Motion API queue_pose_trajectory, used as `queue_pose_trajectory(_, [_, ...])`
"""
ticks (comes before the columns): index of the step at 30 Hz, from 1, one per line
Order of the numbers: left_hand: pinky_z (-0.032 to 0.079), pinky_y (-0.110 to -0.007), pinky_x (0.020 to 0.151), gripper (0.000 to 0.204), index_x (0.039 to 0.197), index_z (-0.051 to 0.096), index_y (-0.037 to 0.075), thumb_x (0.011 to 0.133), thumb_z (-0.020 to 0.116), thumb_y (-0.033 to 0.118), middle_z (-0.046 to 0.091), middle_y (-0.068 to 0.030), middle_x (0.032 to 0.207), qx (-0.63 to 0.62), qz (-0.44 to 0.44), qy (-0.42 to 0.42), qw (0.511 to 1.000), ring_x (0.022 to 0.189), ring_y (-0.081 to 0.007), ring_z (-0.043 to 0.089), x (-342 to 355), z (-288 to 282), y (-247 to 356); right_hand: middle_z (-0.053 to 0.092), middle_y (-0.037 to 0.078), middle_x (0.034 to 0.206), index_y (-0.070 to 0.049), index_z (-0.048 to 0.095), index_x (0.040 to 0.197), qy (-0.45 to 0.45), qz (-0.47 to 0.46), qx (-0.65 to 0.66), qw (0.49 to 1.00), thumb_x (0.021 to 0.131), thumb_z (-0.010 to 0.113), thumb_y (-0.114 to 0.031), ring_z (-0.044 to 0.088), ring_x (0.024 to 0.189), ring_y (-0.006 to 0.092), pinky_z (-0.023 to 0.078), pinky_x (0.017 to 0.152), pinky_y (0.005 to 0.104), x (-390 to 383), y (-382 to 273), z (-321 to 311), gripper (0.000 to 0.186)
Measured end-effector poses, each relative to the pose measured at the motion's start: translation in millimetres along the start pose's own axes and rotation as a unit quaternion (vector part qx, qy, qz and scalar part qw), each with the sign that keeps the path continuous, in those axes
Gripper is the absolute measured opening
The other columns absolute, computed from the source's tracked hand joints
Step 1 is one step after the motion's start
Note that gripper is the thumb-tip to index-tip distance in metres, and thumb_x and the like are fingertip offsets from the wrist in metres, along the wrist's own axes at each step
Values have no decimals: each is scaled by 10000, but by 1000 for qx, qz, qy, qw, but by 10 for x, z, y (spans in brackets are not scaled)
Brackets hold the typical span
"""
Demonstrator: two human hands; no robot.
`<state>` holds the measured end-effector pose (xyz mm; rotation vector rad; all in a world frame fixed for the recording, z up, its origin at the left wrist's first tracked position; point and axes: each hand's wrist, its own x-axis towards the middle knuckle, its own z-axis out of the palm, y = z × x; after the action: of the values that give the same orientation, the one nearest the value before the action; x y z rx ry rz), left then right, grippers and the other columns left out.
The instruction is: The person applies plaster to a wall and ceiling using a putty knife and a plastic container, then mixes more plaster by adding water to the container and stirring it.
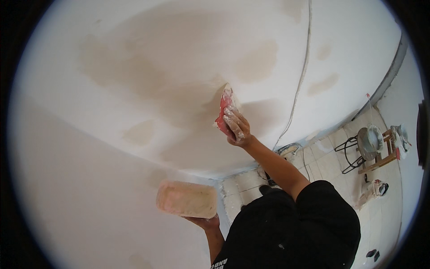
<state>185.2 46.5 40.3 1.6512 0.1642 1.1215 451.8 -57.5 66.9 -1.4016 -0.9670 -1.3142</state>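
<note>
Ample open wall (192, 67) around red tool (223, 107)

Red spreader (223, 106) in right hand (237, 127)

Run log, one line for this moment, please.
Left hand: holding rectangular tub | Right hand: holding red scraper at wall | Wall: beige patches

So, a black tee (277, 219) is being worn, with a short, loose right sleeve (329, 197), and both forearms (277, 166) are left bare. Some chunky white lettering (219, 263) is printed near the lower left, a pale fleck (281, 246) can be spotted on the fabric, and the right hand (237, 127) is pretty smeared with white.
</note>
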Motion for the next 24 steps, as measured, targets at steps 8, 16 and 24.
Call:
queue_pose_trajectory(8, [386,-416,1007,1078,1435,4,190,702,731,502,183,-76,1422,-137,-109,64,982,1276,-244,292,-13,-105,-51,552,85,1245,-89,565,1189,-164,-11,85,983,820,612,-125,529,1153,257,462,927,396,-456,-398,847,373])
queue_pose_trajectory(16, [426,-449,977,1064,1435,7,236,704,749,452,169,-65,1435,-215,-138,125,959,1268,-264,310,-136,-330,-259,563,117,1223,-79,586,1151,-132,-25,177,975,781,652,-150,546,1130,291,470,936,392,-286,-437,690,382])
queue_pose_trajectory(24, [446,-456,960,1028,1432,7,254,725,740,394,176,-72,1429,-22,-19,72,997,1265,-276,316,-173,-314,-337,569,56,1237,-135,594,1177,-137,-15,31,990,837,603,-162,529,1159,217,425,954,371,-88,-317,923,341])
